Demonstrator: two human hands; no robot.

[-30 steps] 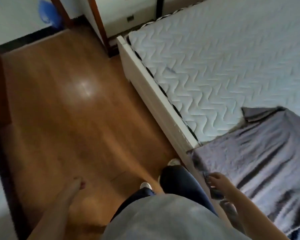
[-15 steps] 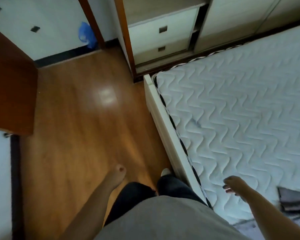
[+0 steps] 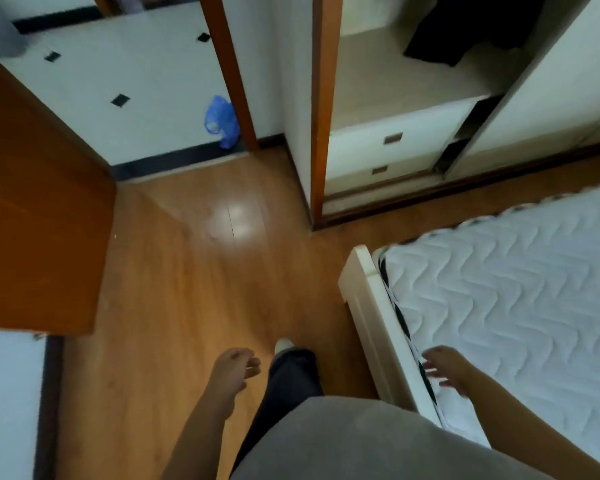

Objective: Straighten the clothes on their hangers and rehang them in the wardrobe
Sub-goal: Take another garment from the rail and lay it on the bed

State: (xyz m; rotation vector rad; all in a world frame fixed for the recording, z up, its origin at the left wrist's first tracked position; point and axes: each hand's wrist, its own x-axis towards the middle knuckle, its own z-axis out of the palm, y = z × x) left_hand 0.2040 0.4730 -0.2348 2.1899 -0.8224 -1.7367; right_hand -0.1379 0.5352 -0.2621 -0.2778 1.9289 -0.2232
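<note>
Honey-brown wooden plank floor [image 3: 194, 289] fills the middle of my feed, with a pale glare patch on its far part. At the near edge I see both bare forearms reaching forward. The left hand [image 3: 234, 367] hangs over the floor beside a leg in dark trousers [image 3: 288, 379], its fingers loosely curled and holding nothing. The right hand [image 3: 445, 370] is over the near left edge of the white quilted mattress [image 3: 516, 306], fingers spread and straight, also holding nothing; I cannot tell whether it touches the fabric. The mattress sits in a cream-white bed frame [image 3: 368, 306] on the right.

Far right stands the open wardrobe with orange-brown wooden uprights [image 3: 321, 98]. Inside it, a dark garment [image 3: 440, 36] hangs down at the far end above a pale shelf, and its hanger is out of my view. Below the shelf are two white drawers with small square pulls [image 3: 395, 150], one above the other.

On the left, an orange-brown wooden door [image 3: 39, 202] stands open. Past it lies white tiling with small black diamonds [image 3: 118, 81], and a crumpled blue plastic bag [image 3: 220, 121] sits against the door frame.
</note>
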